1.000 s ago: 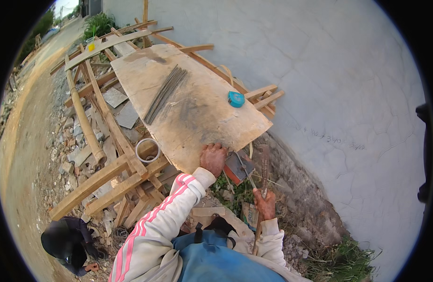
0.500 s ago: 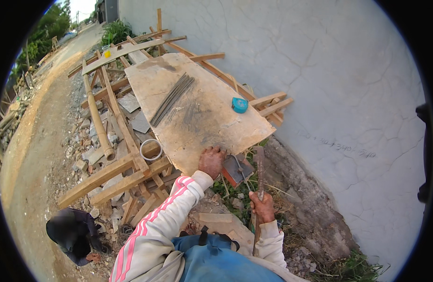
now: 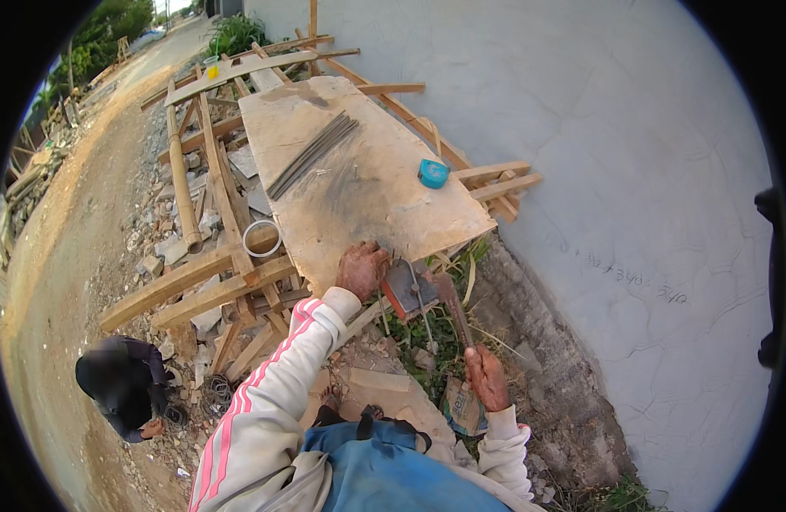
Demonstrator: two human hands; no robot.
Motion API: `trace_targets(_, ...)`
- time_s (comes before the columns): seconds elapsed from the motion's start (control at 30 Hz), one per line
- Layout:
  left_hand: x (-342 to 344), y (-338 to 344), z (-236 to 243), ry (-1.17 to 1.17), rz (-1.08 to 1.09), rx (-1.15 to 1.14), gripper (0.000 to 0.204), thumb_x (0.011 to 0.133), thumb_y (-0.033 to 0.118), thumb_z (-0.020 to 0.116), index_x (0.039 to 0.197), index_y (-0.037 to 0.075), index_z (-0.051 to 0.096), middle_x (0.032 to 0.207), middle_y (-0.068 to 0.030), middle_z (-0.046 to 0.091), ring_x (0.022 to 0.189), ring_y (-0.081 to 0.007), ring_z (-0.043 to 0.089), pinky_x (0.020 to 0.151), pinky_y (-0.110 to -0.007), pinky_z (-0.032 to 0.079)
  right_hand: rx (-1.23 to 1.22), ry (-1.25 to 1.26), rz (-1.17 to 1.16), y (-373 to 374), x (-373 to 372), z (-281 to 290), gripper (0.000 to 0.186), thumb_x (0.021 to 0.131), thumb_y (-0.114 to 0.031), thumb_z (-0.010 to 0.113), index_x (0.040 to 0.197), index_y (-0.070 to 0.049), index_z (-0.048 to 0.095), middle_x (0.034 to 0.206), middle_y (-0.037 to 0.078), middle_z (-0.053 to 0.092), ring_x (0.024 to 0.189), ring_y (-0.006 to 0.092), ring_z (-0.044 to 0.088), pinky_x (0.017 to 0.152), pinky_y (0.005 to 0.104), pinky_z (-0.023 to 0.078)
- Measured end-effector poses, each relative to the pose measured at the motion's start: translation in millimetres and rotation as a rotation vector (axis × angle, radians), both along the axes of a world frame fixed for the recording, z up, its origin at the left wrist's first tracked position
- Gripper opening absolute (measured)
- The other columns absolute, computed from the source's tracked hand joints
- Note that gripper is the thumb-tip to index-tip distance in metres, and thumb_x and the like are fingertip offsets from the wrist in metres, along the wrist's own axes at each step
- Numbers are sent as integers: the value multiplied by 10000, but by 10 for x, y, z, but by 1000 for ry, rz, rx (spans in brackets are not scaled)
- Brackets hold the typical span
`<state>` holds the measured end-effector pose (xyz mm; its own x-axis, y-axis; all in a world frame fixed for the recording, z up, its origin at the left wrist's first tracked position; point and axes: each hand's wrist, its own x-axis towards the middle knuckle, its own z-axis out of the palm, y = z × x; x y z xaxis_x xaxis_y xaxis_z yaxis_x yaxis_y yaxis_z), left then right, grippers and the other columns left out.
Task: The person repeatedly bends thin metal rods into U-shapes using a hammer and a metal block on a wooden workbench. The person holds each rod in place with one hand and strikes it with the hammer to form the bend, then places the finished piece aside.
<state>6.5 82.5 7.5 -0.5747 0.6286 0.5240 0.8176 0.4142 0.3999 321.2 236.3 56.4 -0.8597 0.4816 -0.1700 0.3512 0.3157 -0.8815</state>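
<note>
My left hand (image 3: 363, 269) rests at the near edge of the pale wooden board (image 3: 350, 196), its fingers curled; what they hold, if anything, is hidden. Right beside it sits a dark block with a red side (image 3: 409, 290), and a thin bent metal rod (image 3: 422, 309) crosses its top. My right hand (image 3: 487, 378) is wrapped round a rusty metal bar (image 3: 454, 308), whose upper end leans against the block's right side. On the board lie a bundle of thin dark metal rods (image 3: 313, 155) and a teal tape measure (image 3: 433, 174).
A white ring (image 3: 261, 238) hangs by the timber beams (image 3: 214, 294) at left, above rubble. Another person (image 3: 120, 384) crouches at lower left. A cracked grey wall (image 3: 597, 128) rises on the right. Plants and a crumpled bag (image 3: 465, 405) lie below the block.
The bar in my right hand has tilted, its upper end swinging left toward the block. My right hand has moved slightly right and down. The whole view has shifted a little.
</note>
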Motion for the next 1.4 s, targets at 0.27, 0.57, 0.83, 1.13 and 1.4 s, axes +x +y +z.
trace_targets(0.27, 41, -13, 20, -52, 11, -10, 129, 841, 142, 661, 947, 94, 714, 952, -113, 645, 953, -333, 607, 849, -456, 486, 411, -72, 179, 284, 106, 95, 482, 1060, -464, 479, 971, 6, 534, 642, 173, 488, 642, 323, 590, 609, 441, 438)
trace_targets(0.57, 40, -6, 2, 9, 8, -2, 90, 835, 189, 667, 886, 123, 702, 915, -95, 630, 937, -298, 618, 859, -449, 490, 474, -81, 256, 501, -135, 92, 539, 1040, -491, 496, 1066, 36, 611, 710, 256, 579, 682, 410, 619, 655, 470, 468)
trace_targets(0.83, 33, -3, -6, 3, 10, -38, 95, 835, 178, 672, 907, 125, 706, 928, -88, 633, 944, -295, 622, 853, -445, 489, 582, -62, 283, 595, -191, 122, 562, 1015, -499, 537, 1120, 42, 646, 724, 270, 627, 728, 442, 675, 657, 491, 495)
trace_targets(1.13, 40, -10, 19, -11, 1, -23, 93, 810, 151, 685, 899, 129, 700, 905, -82, 641, 929, -300, 624, 820, -439, 488, 668, -96, 383, 836, -305, 87, 512, 995, -464, 574, 1136, 22, 655, 751, 279, 642, 788, 464, 668, 685, 507, 509)
trace_targets(1.4, 42, -12, 23, -21, 9, -34, 104, 822, 144, 666, 920, 117, 684, 918, -94, 623, 958, -307, 611, 844, -446, 476, 719, -170, 440, 939, -377, 141, 428, 1001, -414, 594, 1046, 11, 619, 669, 274, 561, 699, 466, 620, 638, 484, 467)
